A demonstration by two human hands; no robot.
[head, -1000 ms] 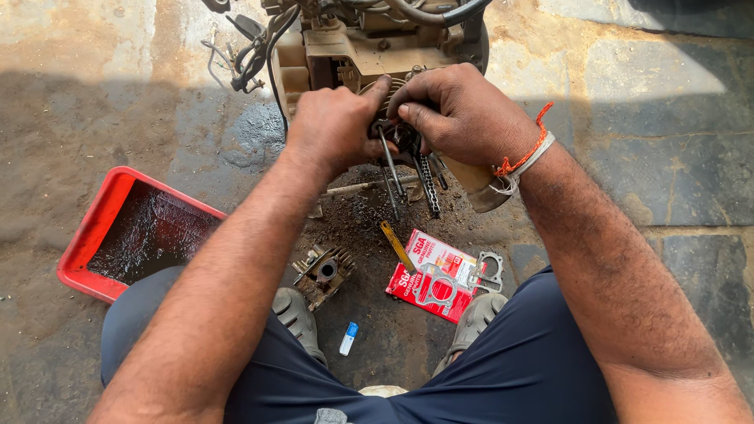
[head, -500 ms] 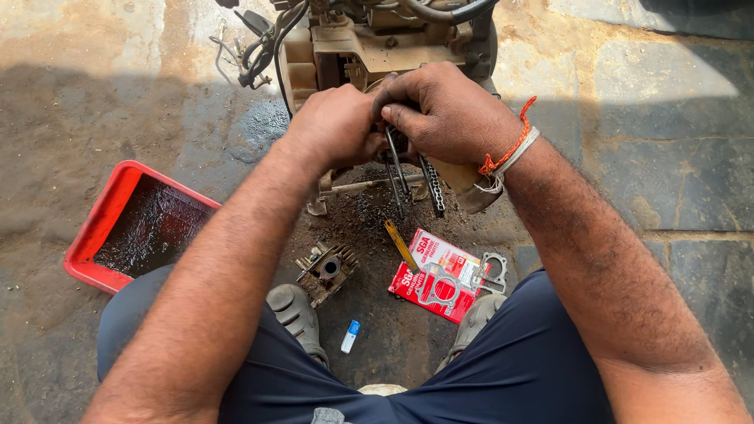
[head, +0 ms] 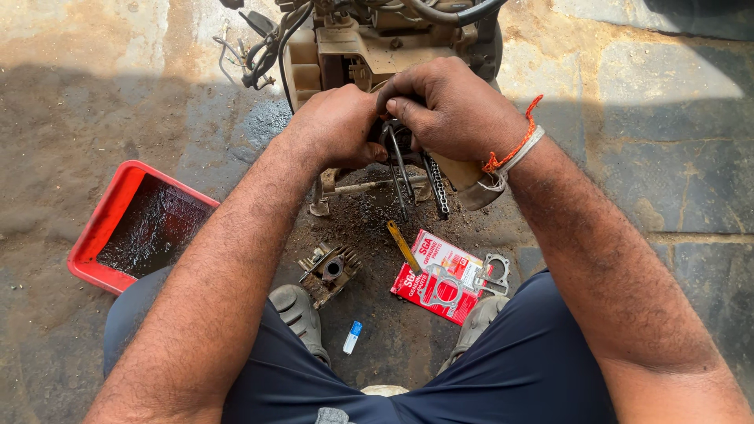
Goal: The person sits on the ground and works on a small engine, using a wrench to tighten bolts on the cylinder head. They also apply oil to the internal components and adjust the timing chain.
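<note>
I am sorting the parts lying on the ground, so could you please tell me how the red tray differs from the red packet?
The red tray is an open, rimmed container holding dark oily liquid; the red packet is a flat printed pack with grey metal gaskets lying on it. The tray looks larger and sits left of the person's left arm, while the packet lies between the person's shoes, below the engine. Both are red and rest untouched on the stained ground.

- Bright daylight, hard and direct, from the top of the frame.
- Sunlit strip across the upper floor (head: 102, 31), washed pale, close to glare.
- Broad, sharp-edged shadow over the rest of the ground.
- Wet sheen on the dark liquid in the red tray (head: 98, 228).
- Sharp focus throughout, no motion blur.
- Slight wide-angle stretch at the lower corners.
</note>
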